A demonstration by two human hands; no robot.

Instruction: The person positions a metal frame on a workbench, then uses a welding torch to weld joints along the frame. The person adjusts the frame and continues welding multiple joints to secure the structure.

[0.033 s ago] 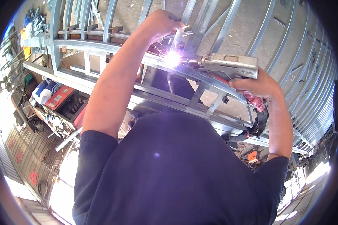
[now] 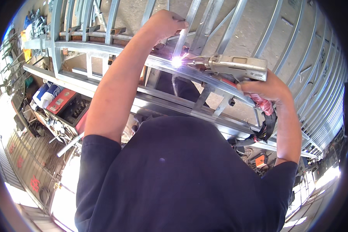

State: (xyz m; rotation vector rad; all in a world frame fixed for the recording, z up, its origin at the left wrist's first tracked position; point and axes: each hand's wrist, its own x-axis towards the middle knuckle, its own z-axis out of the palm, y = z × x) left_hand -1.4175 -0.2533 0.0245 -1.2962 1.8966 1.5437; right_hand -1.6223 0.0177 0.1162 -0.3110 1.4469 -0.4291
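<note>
My right hand (image 2: pixel 268 87) is wrapped around the handle of a metal welding gun (image 2: pixel 237 65), whose nozzle points left. At its tip a bright arc (image 2: pixel 176 62) burns where an upright square steel tube (image 2: pixel 181 40) meets a long steel rail (image 2: pixel 216 86). The glare hides the joint itself. Higher up, my left hand (image 2: pixel 164 26) pinches the same tube between thumb and fingers. Red wrapping (image 2: pixel 262 103) covers the lower part of the gun's grip, and a black cable (image 2: pixel 267 125) hangs from it.
A row of parallel steel bars (image 2: pixel 270 29) extends to the right. Below the rail runs a second long beam (image 2: pixel 154 106). At lower left sits a red machine (image 2: pixel 63 101) with a blue-and-white bundle (image 2: pixel 46 94) beside it. An orange object (image 2: pixel 261 161) lies lower right.
The arc's glow has become smaller, and the spark spray to its left has faded. Both hands and the welding gun stay in nearly the same place.
</note>
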